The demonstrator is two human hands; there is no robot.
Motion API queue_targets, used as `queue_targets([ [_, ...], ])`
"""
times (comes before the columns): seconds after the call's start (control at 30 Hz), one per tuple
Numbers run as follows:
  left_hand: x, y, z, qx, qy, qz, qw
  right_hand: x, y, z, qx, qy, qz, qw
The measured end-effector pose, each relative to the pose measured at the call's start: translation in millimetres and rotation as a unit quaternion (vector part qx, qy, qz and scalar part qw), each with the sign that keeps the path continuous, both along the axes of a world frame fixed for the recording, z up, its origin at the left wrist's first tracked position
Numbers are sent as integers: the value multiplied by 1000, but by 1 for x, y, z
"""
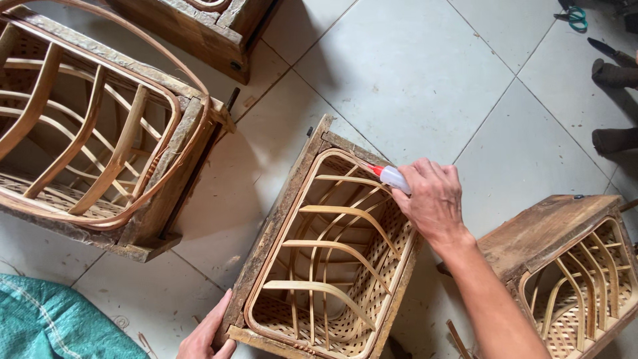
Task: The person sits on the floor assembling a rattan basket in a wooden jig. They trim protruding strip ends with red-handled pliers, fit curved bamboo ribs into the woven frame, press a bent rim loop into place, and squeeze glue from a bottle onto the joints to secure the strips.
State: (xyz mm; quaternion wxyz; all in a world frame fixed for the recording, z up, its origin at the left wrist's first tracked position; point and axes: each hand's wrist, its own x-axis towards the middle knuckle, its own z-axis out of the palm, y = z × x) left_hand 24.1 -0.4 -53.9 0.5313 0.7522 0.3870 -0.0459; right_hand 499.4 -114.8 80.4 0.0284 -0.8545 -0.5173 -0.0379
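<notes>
— What sort of place is this?

— A basket-weaving workshop, worked at floor level. Three wooden mould frames [286, 219] sit on a pale tiled floor [412, 73], each with a half-built woven basket [332, 266] inside, bent bamboo ribs showing.

— Anything else pointing that way?

— Scissors with green handles [571, 16] and a dark blade [606, 48] lie on the tiles at the far edge, slivers of cane litter the floor, and a teal cloth [46, 322] is bunched in the near corner.

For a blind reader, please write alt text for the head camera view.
The right hand tips a small glue bottle onto the rim of a woven basket in a wooden mould; the left hand steadies its corner. Similar moulds stand around on the tiled floor.
</notes>
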Motion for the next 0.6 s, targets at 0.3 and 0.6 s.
queue_targets([
  [0.3,7,4,6,-33,51,-15,998,0,24,-3,-15,-20,18,1000],
  [0.6,9,3,10,-26,53,6,998,6,32,5,-15,-58,51,997],
])
